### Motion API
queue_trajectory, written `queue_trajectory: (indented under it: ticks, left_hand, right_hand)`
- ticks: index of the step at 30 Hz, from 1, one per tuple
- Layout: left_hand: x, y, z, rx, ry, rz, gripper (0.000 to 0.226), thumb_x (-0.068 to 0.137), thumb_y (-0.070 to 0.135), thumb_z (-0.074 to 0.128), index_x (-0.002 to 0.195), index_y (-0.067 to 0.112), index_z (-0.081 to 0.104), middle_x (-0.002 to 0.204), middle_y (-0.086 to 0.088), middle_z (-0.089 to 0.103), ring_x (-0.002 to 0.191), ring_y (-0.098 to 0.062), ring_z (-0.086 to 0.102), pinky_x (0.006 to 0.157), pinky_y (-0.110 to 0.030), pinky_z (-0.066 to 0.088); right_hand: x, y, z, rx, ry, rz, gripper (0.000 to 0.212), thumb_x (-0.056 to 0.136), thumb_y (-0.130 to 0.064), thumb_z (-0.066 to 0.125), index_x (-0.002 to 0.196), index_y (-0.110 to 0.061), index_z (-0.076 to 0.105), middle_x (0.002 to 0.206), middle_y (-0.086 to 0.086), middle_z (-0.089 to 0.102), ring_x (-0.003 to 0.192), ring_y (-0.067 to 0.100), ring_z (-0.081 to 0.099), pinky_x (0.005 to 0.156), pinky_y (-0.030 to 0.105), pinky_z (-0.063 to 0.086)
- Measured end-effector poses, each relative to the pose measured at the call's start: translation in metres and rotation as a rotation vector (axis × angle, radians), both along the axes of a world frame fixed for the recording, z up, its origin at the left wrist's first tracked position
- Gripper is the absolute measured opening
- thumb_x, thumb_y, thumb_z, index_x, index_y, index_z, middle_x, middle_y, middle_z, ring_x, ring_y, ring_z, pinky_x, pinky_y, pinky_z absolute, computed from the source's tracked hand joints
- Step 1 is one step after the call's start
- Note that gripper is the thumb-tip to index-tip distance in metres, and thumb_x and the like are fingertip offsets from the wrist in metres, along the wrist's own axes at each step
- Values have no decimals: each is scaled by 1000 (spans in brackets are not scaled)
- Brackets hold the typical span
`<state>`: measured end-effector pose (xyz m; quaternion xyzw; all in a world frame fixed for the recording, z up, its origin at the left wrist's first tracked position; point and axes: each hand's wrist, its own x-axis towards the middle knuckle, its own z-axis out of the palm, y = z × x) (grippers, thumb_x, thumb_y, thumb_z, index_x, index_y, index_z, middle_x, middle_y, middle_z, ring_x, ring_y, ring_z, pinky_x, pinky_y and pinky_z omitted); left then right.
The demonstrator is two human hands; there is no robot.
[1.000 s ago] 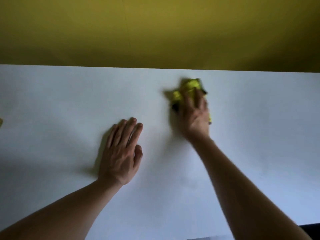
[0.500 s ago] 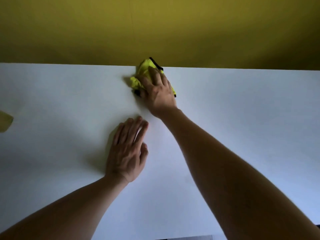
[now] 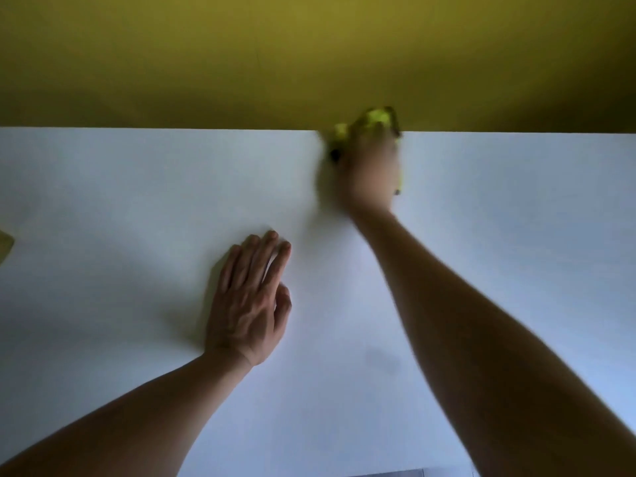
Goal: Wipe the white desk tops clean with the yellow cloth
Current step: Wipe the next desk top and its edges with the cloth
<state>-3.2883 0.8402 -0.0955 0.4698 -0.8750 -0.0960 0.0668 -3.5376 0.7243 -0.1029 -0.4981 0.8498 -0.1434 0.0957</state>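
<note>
Right hand, arm extended and blurred, lies over the bunched yellow cloth at the white tabletop's far edge, its grip indiscernible, while nearer and leftward the left hand rests flat, fingers straight, holding nothing.

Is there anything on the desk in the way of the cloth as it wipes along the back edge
Nothing visible blocks it. The right hand presses the yellow cloth at the white desk's far edge; the left hand rests flat, nearer and apart.
</note>
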Motion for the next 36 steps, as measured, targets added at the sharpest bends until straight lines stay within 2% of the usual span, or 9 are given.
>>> queue_trajectory:
  ticks: [3,6,8,13,17,21,25,30,36]
  left_hand:
    - [0,0,-2,-14,-9,-1,62,97,23,41,158,10,40,167,-10,32,154,-35,32,124,-56,28]
    - [2,-1,-5,-40,-9,-10,62,97,23,41,158,10,40,167,-10,32,154,-34,33,123,-56,28]
    - [3,-1,-6,-53,-7,-15,61,98,24,40,158,11,40,167,-9,32,154,-34,33,123,-56,29]
    - [2,-1,-7,-63,-3,-27,61,99,26,38,158,11,41,167,-10,34,153,-35,34,123,-56,29]
    - [1,0,-4,-61,2,-19,61,97,26,38,156,10,43,165,-12,36,151,-36,36,123,-56,29]
    - [-1,0,-2,-77,8,-26,61,97,26,38,155,9,44,164,-14,38,150,-38,38,122,-57,29]
    - [-5,4,1,-88,-55,-2,61,93,25,39,150,5,50,159,-18,44,145,-41,42,120,-57,32]
    - [-54,-1,19,3,-71,138,53,84,26,40,130,4,57,139,-22,53,118,-45,53,102,-54,41]
    - [-144,10,10,46,44,-25,62,91,22,41,150,4,48,159,-17,44,147,-37,42,121,-51,33]
  right_hand:
    - [69,19,1,-73,-49,309,56,97,-41,50,151,-26,44,161,21,26,145,42,27,120,45,22]
    - [65,27,-2,-133,-53,413,51,97,-41,52,145,-24,52,157,19,35,143,40,32,119,46,26]
    - [29,30,-3,-109,-29,345,55,99,-44,51,150,-25,45,160,20,30,144,40,32,120,42,24]
    - [-102,59,-4,-96,-6,-126,56,98,-39,48,152,-29,40,161,19,26,142,40,30,118,40,24]
    - [-119,86,-3,-89,-20,-229,54,97,-39,46,150,-28,43,160,18,26,142,41,30,117,41,25]
    - [-64,111,0,-99,-38,-58,53,96,-40,54,148,-32,47,161,19,28,142,42,33,116,42,28]
    - [-25,147,-1,-144,-54,129,49,97,-46,51,145,-38,50,158,15,33,142,40,32,117,46,31]
    - [-35,143,4,-113,-78,178,47,101,-38,50,147,-34,47,158,16,32,144,40,28,119,49,28]
    - [-65,93,7,-89,-86,153,49,99,-39,54,147,-32,48,160,15,31,145,38,28,120,46,24]
